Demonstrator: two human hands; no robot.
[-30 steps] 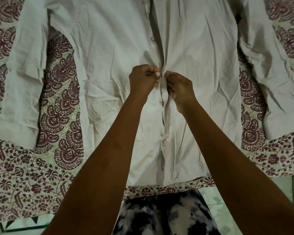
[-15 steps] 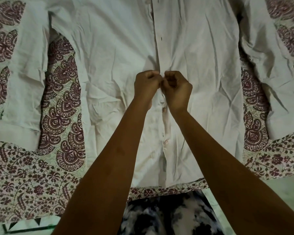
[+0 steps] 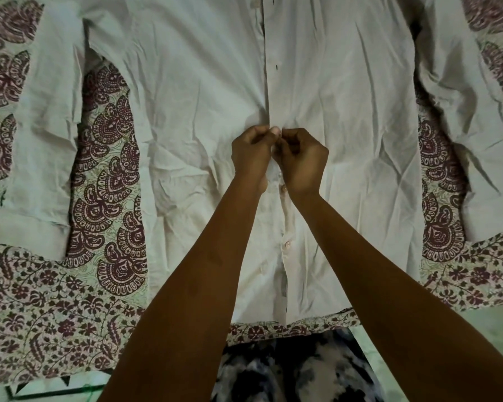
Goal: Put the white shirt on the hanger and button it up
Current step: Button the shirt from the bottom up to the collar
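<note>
A printed bedsheet (image 3: 70,300) in maroon paisley and flowers covers the surface, and the white shirt (image 3: 346,140) lies flat on it, front up, sleeves spread to either side, hem nearest the person. No hanger shows anywhere in view. Both hands meet at the middle of the placket: the left hand (image 3: 251,156) and the right hand (image 3: 301,159) have their fingers curled in, pinching the two front edges together at what looks like the next button — the button itself is hidden under the fingertips. Below the wrists two buttons (image 3: 287,244) appear already fastened; above the hands, open buttonholes (image 3: 276,66) run up the strip.

The cloth looks thin, soft and creased — light stuff that bunches wherever it is pulled, as the wrinkles fanning out from the fingers show. I would judge the placket edge the best place to hold it, close to each button, since the doubled strip is firmer than the loose panels. Gripped far from the hole, the fabric would likely just slide and fold.
</note>
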